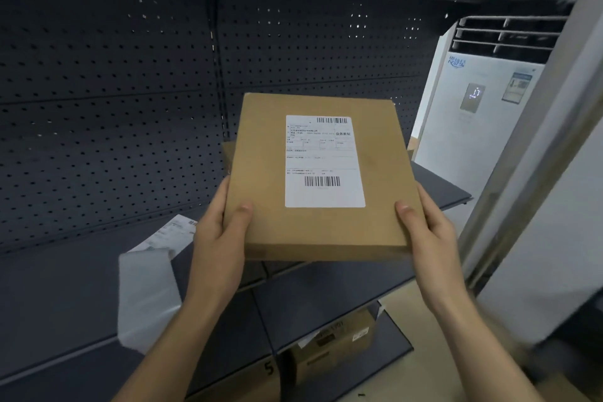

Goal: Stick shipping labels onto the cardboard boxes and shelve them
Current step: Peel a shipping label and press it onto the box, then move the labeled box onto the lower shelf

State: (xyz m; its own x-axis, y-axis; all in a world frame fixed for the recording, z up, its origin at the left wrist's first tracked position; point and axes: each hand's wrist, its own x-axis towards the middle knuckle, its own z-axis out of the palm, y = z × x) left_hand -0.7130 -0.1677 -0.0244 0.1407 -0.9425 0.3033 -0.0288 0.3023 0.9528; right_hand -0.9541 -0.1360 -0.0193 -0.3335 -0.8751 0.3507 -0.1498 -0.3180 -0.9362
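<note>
A flat brown cardboard box [261, 179] hangs in front of me above the dark shelf [81, 271]. A white shipping label [324, 161] with two barcodes is stuck on its top face. My left hand [217, 235] grips the box's near left corner, thumb on top. My right hand [427, 232] grips the near right corner the same way. Behind the held box, the edge of another brown box [227, 153] shows on the shelf.
A strip of white label sheets [146, 287] lies on the shelf at left. A lower shelf holds another cardboard box [336, 346]. Dark pegboard [114, 108] backs the shelving. A white standing air conditioner [473, 127] is at right, beside a grey pillar [538, 157].
</note>
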